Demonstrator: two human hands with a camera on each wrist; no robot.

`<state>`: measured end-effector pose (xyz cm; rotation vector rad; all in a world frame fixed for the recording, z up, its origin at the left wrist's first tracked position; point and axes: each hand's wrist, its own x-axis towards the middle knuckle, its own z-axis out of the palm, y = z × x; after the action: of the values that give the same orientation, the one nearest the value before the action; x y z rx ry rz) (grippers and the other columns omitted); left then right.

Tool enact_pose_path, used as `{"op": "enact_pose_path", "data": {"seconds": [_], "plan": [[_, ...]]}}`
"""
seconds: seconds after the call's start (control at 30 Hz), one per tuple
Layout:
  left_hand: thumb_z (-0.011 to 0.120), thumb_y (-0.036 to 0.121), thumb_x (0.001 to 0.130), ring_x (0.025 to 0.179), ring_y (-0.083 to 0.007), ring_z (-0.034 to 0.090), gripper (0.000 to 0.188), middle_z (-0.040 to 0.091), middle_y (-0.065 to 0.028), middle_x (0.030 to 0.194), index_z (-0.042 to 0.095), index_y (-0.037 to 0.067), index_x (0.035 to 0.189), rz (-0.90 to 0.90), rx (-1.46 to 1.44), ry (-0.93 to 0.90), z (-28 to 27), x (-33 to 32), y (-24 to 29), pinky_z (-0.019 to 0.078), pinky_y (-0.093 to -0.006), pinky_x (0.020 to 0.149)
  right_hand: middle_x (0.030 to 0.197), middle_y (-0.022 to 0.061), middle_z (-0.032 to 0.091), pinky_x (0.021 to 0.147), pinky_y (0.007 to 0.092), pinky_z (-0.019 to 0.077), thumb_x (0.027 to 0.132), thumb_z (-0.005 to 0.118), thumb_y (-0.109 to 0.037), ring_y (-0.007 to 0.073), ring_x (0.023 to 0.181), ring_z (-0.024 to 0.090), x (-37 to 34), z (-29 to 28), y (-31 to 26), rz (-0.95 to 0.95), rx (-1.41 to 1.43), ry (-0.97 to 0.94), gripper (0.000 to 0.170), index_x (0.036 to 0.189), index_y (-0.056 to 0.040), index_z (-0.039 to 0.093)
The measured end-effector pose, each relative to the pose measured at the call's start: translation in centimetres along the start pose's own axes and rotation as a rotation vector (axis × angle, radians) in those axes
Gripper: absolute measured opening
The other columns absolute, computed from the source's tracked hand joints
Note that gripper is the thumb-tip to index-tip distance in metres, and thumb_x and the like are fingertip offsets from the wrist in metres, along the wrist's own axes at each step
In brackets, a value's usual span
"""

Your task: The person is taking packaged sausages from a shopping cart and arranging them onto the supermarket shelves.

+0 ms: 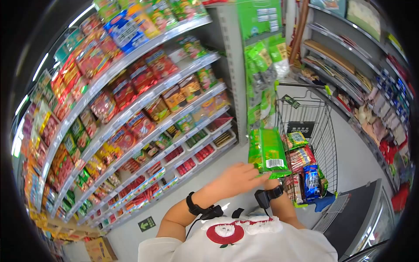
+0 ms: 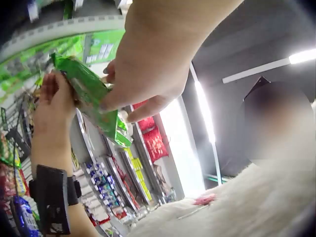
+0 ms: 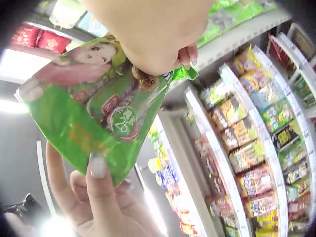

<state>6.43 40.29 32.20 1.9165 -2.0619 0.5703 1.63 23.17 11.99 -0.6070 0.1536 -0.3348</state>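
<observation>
A green snack bag with a barcode on its back is up in front of the person's chest, near the cart. Its printed front, with a clear window, faces the right wrist view. The left hand pinches the lower edge of the bag, its thumb lying on the printed front. On the opposite side, the right hand holds the bag, fingers bent at its edge. In the head view the bag hides most of the right hand.
A wire shopping cart holding several packs, one a blue pack, stands just beyond the hands. Tall shelves of packaged snacks curve along the left. Green bags hang at the shelf end. A dark cabinet stands at lower right.
</observation>
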Motion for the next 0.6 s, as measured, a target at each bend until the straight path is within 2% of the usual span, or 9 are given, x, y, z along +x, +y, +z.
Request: {"op": "enact_pose_path", "data": {"seconds": [0.03,0.13,0.23,0.33,0.43,0.47,0.57,0.6], "plan": [[0.063,0.012,0.066,0.067,-0.0126,0.050,0.048,0.046,0.0028,0.069,0.056,0.015,0.113,-0.055,-0.013,0.014,-1.4,-1.9,-0.1,0.0399,-0.0259,0.053,0.093,0.0075,0.062,0.067,0.0317,0.0478,0.079,0.056,-0.013,0.0203,0.081,0.060,-0.3,1.5,1.2,0.028,-0.017,-0.026,0.033,0.112,-0.0070,0.051],[0.070,0.016,0.060,0.066,-0.0155,0.048,0.053,0.046,0.0008,0.070,0.058,0.018,0.111,-0.260,-0.144,0.211,-4.2,-8.3,-1.1,0.0399,-0.0284,0.057,0.093,0.0074,0.061,0.068,0.0314,0.0478,0.080,0.056,-0.013,0.0200,0.081,0.060,0.6,6.4,4.8,0.089,-0.069,-0.120,0.033,0.112,-0.0068,0.052],[0.075,0.019,0.054,0.070,-0.0188,0.047,0.054,0.049,-0.0010,0.078,0.061,0.018,0.106,-0.311,-0.095,0.335,-6.8,-13.0,-1.1,0.0401,-0.0323,0.061,0.094,0.0073,0.061,0.069,0.0311,0.0479,0.080,0.056,-0.014,0.0196,0.082,0.060,0.6,10.9,8.4,0.137,-0.096,-0.197,0.033,0.112,-0.0066,0.052],[0.072,0.018,0.059,0.078,-0.0207,0.047,0.044,0.050,-0.0011,0.089,0.063,0.019,0.103,-0.333,0.211,0.461,-7.6,-17.0,-1.1,0.0403,-0.0350,0.065,0.095,0.0073,0.061,0.069,0.0308,0.0479,0.080,0.056,-0.015,0.0193,0.083,0.060,1.3,15.4,12.3,0.167,-0.107,-0.271,0.033,0.112,-0.0064,0.052],[0.068,0.016,0.064,0.083,-0.0202,0.045,0.038,0.049,-0.0004,0.096,0.064,0.020,0.102,-0.257,0.328,0.525,-8.6,-20.7,-2.2,0.0403,-0.0341,0.069,0.095,0.0072,0.061,0.070,0.0306,0.0479,0.081,0.056,-0.016,0.0190,0.083,0.059,2.3,19.0,16.1,0.188,-0.114,-0.319,0.033,0.111,-0.0062,0.052],[0.064,0.012,0.069,0.088,-0.0221,0.049,0.031,0.053,-0.0018,0.101,0.064,0.021,0.099,-0.273,0.322,0.571,-8.6,-21.5,-2.1,0.0410,-0.0360,0.074,0.096,0.0072,0.061,0.070,0.0305,0.0479,0.081,0.056,-0.016,0.0189,0.083,0.059,2.2,19.6,16.9,0.194,-0.113,-0.317,0.033,0.111,-0.0061,0.052],[0.062,0.010,0.072,0.097,-0.0252,0.054,0.027,0.057,-0.0056,0.106,0.065,0.019,0.097,-0.311,0.237,0.522,-10.0,-22.9,-2.9,0.0406,-0.0376,0.080,0.096,0.0071,0.061,0.070,0.0302,0.0479,0.081,0.056,-0.017,0.0185,0.084,0.059,1.4,20.2,18.0,0.206,-0.135,-0.313,0.032,0.111,-0.0059,0.052],[0.068,0.014,0.070,0.104,-0.0212,0.056,0.030,0.060,-0.0025,0.108,0.062,0.021,0.099,-0.382,0.201,0.486,-10.2,-23.3,-3.2,0.0398,-0.0350,0.085,0.096,0.0071,0.061,0.071,0.0301,0.0479,0.081,0.056,-0.017,0.0184,0.084,0.059,1.5,20.3,18.4,0.205,-0.139,-0.305,0.032,0.111,-0.0058,0.052]]}}
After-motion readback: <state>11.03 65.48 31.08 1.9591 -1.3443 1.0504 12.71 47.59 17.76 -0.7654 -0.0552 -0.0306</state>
